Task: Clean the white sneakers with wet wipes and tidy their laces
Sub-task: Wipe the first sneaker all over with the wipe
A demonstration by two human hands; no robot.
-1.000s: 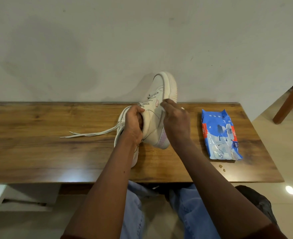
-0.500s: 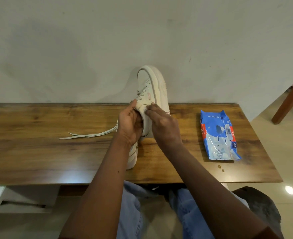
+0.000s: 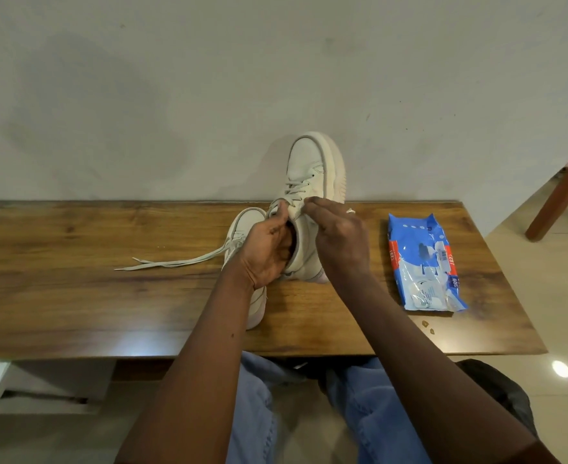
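Pale plaster wall (image 3: 175, 95) is backing a wooden table (image 3: 58, 296). Tiled floor (image 3: 560, 313) is showing at right. At table centre the upright sneaker (image 3: 312, 169) is being held toe-up, with the left hand (image 3: 265, 252) gripping its collar and the right hand (image 3: 339, 236) pinching its lacing. The second sneaker (image 3: 247, 222) is lying just left of it, and the wipes pack (image 3: 423, 262) is lying to the right.

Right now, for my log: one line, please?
left hand: grips raised sneaker | right hand: pinches same sneaker | wipes pack: on table
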